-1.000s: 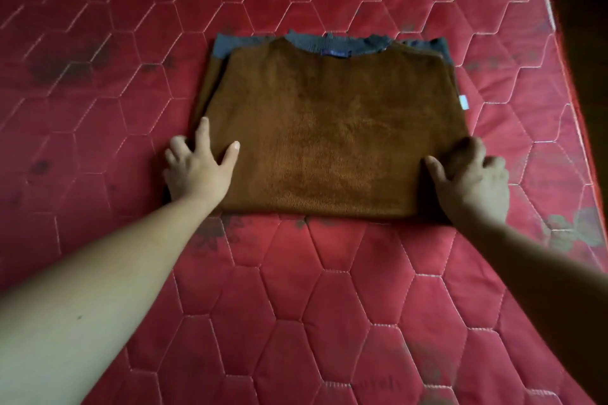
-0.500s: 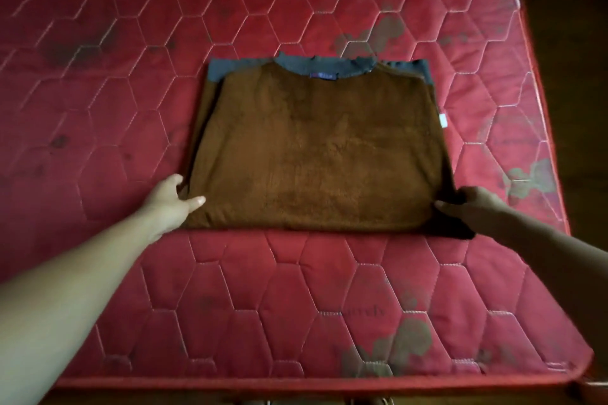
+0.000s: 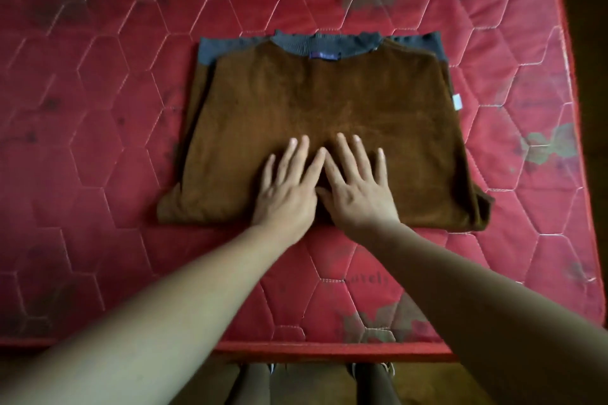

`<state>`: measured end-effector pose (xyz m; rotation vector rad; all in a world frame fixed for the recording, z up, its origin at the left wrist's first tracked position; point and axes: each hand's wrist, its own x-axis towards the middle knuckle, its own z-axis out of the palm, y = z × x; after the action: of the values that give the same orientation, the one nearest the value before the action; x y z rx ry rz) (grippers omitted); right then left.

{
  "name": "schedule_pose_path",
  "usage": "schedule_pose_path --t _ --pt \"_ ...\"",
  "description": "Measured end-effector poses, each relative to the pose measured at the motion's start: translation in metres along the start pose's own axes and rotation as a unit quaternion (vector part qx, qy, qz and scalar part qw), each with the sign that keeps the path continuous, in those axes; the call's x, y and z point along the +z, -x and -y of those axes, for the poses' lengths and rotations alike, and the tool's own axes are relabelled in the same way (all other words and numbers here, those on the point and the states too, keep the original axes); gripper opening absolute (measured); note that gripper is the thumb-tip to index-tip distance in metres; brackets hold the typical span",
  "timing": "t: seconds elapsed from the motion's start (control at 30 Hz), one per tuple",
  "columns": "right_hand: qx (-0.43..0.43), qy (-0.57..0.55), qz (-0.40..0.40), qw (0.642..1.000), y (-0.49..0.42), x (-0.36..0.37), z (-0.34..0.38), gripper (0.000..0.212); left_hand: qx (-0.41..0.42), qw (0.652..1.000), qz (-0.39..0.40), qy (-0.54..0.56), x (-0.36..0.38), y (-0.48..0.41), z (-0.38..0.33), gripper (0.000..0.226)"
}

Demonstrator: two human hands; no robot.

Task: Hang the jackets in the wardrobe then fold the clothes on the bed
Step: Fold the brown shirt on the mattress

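1. The fingers (image 3: 297, 158) of both hands are straight and a little spread. They press flat on the cloth and hold nothing, and the two index fingers almost meet at their tips.
2. The left hand (image 3: 286, 194) and right hand (image 3: 358, 191) lie side by side, palms down, with the thumbs close together. They rest on the near middle of the sweater (image 3: 329, 102), just inside its near edge.
3. The step looks like smoothing the finished fold. To do it well, slide the flat palms from the middle out toward the left and right edges. Keep the pressure light and even so the top layer does not drag off the one below.
4. The near corners probably need squaring. At the near right a darker layer pokes out past the top one, and the near left corner bulges slightly.
5. The sweater is brown and fuzzy, and likely soft and a bit clingy to handle. It is folded into a rough rectangle that is wider at the near side.
6. A grey ribbed collar (image 3: 325, 44) runs along the far edge with a small purple label (image 3: 324, 56) under it, and grey strips show at both far corners. A white tag (image 3: 457, 101) sticks out on the right edge.
7. It lies flat on the red quilted bed (image 3: 98, 108), about midway across and set back from the near edge.
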<state>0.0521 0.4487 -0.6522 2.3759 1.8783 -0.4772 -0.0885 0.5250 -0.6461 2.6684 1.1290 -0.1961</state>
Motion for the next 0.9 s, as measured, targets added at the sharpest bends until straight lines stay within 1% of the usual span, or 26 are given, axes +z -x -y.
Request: schedule_pose_path --t 0.03,0.1,0.17,0.23,0.3,0.37,0.47,0.53,0.63,0.67,0.73,0.8,0.83,0.9 --pt "-0.007 0.01 0.001 1.0 -0.005 0.009 0.003 0.066 0.001 1.0 0.006 -0.015 0.008 -0.004 -0.004 0.064" --pt "-0.025 0.027 -0.022 0.999 -0.006 0.025 -0.007 0.064 0.026 0.998 0.001 -0.057 0.021 -0.005 0.007 0.062" --pt "-0.054 0.039 -0.049 0.997 -0.002 0.033 -0.028 0.068 0.055 0.995 -0.011 -0.079 0.027 -0.001 0.028 0.061" --pt "-0.06 0.052 -0.057 0.995 0.007 0.035 -0.053 0.073 0.049 0.996 -0.002 -0.081 0.024 0.008 0.052 0.063" --pt "-0.03 0.057 -0.041 0.997 0.019 0.031 -0.081 0.078 0.028 0.996 0.026 -0.077 0.013 0.021 0.077 0.067" --pt "0.013 0.056 -0.016 0.998 0.034 0.021 -0.107 0.08 0.032 0.995 0.068 -0.067 0.001 0.028 0.097 0.068" --pt "0.058 0.033 0.023 0.997 0.029 -0.001 -0.121 0.08 0.022 0.993 0.108 -0.031 -0.015 0.016 0.106 0.066" --pt "0.077 0.009 0.013 0.997 0.0 -0.019 -0.112 0.077 0.002 0.995 0.095 -0.005 -0.025 -0.013 0.099 0.065" --pt "0.044 0.005 -0.036 0.998 -0.072 -0.041 -0.088 0.074 -0.007 0.998 0.053 0.032 -0.036 -0.091 0.085 0.06" --pt "0.036 0.008 -0.044 0.998 -0.099 -0.046 -0.083 0.073 -0.004 0.998 0.049 0.029 -0.036 -0.119 0.081 0.06" --pt "0.053 0.011 -0.039 0.998 -0.143 -0.05 -0.08 0.075 0.005 0.998 0.058 -0.002 -0.033 -0.162 0.079 0.062" --pt "0.084 0.014 -0.017 0.996 -0.166 -0.043 -0.09 0.08 0.023 0.998 0.052 -0.034 -0.026 -0.181 0.088 0.063" --pt "0.093 0.017 -0.015 0.995 -0.17 -0.039 -0.096 0.082 0.033 0.998 0.033 -0.042 -0.023 -0.182 0.093 0.062" --pt "0.094 0.021 -0.04 0.995 -0.171 -0.033 -0.104 0.085 0.044 0.998 -0.016 -0.044 -0.018 -0.18 0.102 0.059"
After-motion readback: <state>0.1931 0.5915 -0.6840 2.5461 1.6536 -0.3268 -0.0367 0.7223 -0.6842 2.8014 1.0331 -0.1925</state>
